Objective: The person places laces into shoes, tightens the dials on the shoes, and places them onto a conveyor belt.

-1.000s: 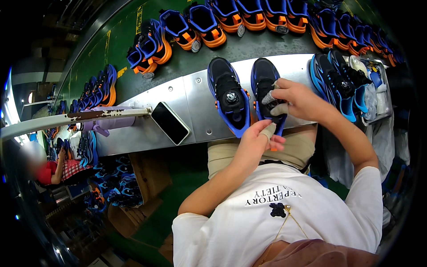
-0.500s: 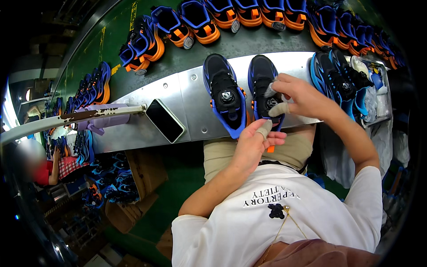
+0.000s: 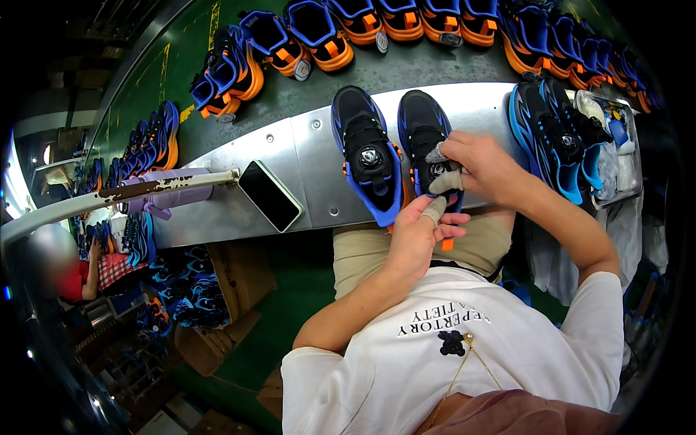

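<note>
- Right hand [image 3: 489, 165]: bent, wrapped thumb and finger lie about the dial [image 3: 438, 170] of a black-and-blue shoe [image 3: 420, 112]; whether they grip it I cannot tell.
- That shoe sits on the worktop [image 3: 312, 212], just left of the right hand, its toe pointing away.
- Left hand [image 3: 413, 243]: thumb and forefinger at the shoe's heel end, other fingers loose; a pinch cannot be made out.
- Matching shoe [image 3: 354, 119]: ahead and left of the left hand, close beside the first.
- Farther left: a phone [image 3: 268, 197], then a purple bottle [image 3: 183, 197], partly blocked by a chipped white bar [image 3: 65, 209].
- Right of the right hand: light-blue-trimmed shoes [image 3: 533, 138], then a tray [image 3: 637, 156].
- Beyond both hands: orange-soled shoes [image 3: 406, 32] in a row.
</note>
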### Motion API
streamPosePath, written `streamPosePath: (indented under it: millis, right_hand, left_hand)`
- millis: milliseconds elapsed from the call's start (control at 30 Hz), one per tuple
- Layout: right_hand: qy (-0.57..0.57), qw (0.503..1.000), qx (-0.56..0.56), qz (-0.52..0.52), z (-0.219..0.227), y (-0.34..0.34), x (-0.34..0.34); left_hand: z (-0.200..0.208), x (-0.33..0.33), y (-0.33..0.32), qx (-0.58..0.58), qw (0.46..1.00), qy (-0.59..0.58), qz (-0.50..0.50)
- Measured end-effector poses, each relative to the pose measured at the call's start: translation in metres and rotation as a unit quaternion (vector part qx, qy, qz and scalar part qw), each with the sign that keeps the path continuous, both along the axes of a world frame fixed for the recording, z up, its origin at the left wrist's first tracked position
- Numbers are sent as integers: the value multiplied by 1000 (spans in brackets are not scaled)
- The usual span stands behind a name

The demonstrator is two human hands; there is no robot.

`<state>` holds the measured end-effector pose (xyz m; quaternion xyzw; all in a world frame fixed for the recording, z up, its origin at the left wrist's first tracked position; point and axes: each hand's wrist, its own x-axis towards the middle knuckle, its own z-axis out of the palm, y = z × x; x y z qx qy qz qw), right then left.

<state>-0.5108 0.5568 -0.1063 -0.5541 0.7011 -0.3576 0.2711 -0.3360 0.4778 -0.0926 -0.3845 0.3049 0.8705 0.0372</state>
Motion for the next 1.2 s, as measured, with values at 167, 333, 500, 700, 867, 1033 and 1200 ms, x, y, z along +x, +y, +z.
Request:
streamPosePath:
  millis: [167, 333, 500, 700, 867, 1033, 1200]
  right_hand:
    - [-69, 997, 27, 20, 15, -4, -11]
    - [9, 1000, 16, 4, -4, 2, 0]
    - [-71, 996, 30, 48, 14, -2, -14]
    - [12, 998, -38, -40, -2, 3, 9]
    - [-33, 999, -37, -5, 2, 6, -9]
    - [-19, 998, -52, 41, -10, 5, -7]
    - [-33, 990, -22, -138, -3, 11, 31]
  left_hand:
    - [9, -4, -3, 5, 1000, -7, -7]
    - [3, -4, 2, 13, 1000, 5, 20]
    - [2, -2, 0, 12, 1000, 0, 20]
    - [1, -3, 6, 17, 999, 8, 49]
    - [5, -3, -4, 49, 999, -13, 7]
    - [-4, -4, 11, 29, 999, 3, 42]
    - [-2, -4, 13, 11, 998, -9, 56]
